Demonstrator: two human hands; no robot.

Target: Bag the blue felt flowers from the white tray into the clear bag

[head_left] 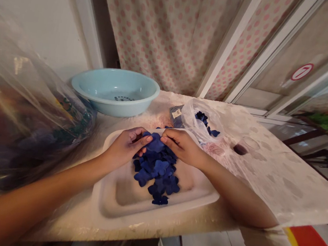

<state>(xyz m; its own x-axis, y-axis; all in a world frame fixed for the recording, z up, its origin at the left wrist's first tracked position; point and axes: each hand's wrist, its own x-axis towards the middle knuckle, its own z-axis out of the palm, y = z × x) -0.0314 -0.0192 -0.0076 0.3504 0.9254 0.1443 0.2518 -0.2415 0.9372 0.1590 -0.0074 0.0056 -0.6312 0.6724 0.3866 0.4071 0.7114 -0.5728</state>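
Note:
A blue fabric flower petal piece [154,142] is pinched between my two hands over a white tray [109,207]. My left hand [128,144] grips its left edge between thumb and fingers. On the opposite edge, my right hand [181,144] is closed in a pinch as well. Below them, a heap of dark blue fabric flowers [159,174] lies in the tray, spilling toward its near side. Part of the heap is hidden behind my fingers.
A light blue basin [116,90] stands at the back left. Behind the tray sits a clear plastic bag [194,116] with more blue flowers, beside a small cup [240,148] of dark liquid. A large transparent bag [34,120] fills the left side. The table edge [127,235] runs near me.

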